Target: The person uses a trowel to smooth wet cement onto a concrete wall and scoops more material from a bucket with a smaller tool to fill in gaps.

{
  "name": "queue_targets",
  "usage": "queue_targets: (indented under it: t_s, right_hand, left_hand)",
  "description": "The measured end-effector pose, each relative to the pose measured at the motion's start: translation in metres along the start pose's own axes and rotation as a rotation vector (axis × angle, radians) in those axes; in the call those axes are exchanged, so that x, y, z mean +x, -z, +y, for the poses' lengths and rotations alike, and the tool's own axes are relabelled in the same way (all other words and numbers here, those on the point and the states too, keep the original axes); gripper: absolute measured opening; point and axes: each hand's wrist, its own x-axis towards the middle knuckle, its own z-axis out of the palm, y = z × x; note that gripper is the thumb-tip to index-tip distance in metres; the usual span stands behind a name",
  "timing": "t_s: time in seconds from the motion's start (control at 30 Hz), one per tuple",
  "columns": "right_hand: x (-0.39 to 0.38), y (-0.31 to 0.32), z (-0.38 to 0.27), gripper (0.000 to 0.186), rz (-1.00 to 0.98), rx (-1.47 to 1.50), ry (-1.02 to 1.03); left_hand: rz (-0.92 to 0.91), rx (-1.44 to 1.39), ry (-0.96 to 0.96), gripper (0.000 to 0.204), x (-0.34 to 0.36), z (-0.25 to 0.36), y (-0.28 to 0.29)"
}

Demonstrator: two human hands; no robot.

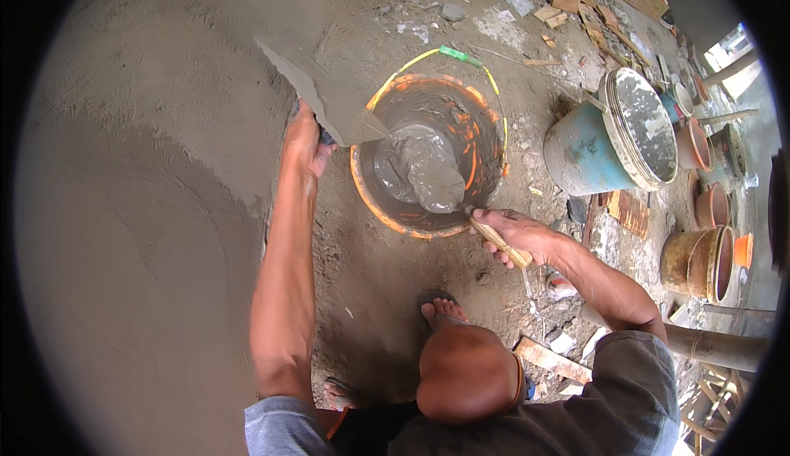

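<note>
Down at the orange-rimmed bucket, the action was all in the wet grey mortar pooled inside. The right hand was closed round a wooden-handled trowel at the bucket's near right edge, its blade seemingly buried under a glossy lump. Over on the other side, the left hand had its fingers curled at the underside of a flat plate, gripping it; how tightly, I couldn't tell. That plate, smeared grey, hung with one corner just over the bucket's left rim, beside a broad, mortar-coated surface. The step in hand looked like scooping up mortar, by my read. The next move called for a steady lift with the blade level, and the plate held flat and close, lest the soft load slide off.
</note>
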Motion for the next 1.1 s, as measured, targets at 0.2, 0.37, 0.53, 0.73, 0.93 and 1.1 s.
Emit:
queue_targets:
  t_s: [0.2,0.37,0.53,0.73,0.93,1.1]
  right_hand:
    - [-0.019,-0.007,-0.021,0.053,0.077,0.049,0.087]
    - [-0.063,-0.022,-0.055,0.055,0.116,0.011,0.177]
    - [-0.098,-0.060,-0.094,0.034,0.108,-0.138,0.288]
    - [-0.099,-0.100,-0.109,0.034,0.243,-0.602,0.433]
    - [-0.107,-0.104,-0.122,0.043,0.344,-0.813,0.533]
    - [-0.110,-0.094,-0.130,0.042,0.426,-0.892,0.518]
  left_hand:
    - [0.046,-0.022,-0.054,0.046,-0.054,-0.014,0.033]
    - [-0.042,-0.352,0.062,0.043,-0.081,-0.077,0.015]
    - [0.010,-0.693,0.184,0.045,-0.089,-0.101,-0.036]
    - [-0.143,-0.693,0.183,0.045,-0.088,-0.130,-0.052]
    - [-0.413,-0.912,0.201,0.042,-0.120,-0.100,-0.053]
    - [-0.657,-0.904,0.128,0.046,-0.095,-0.121,-0.040]
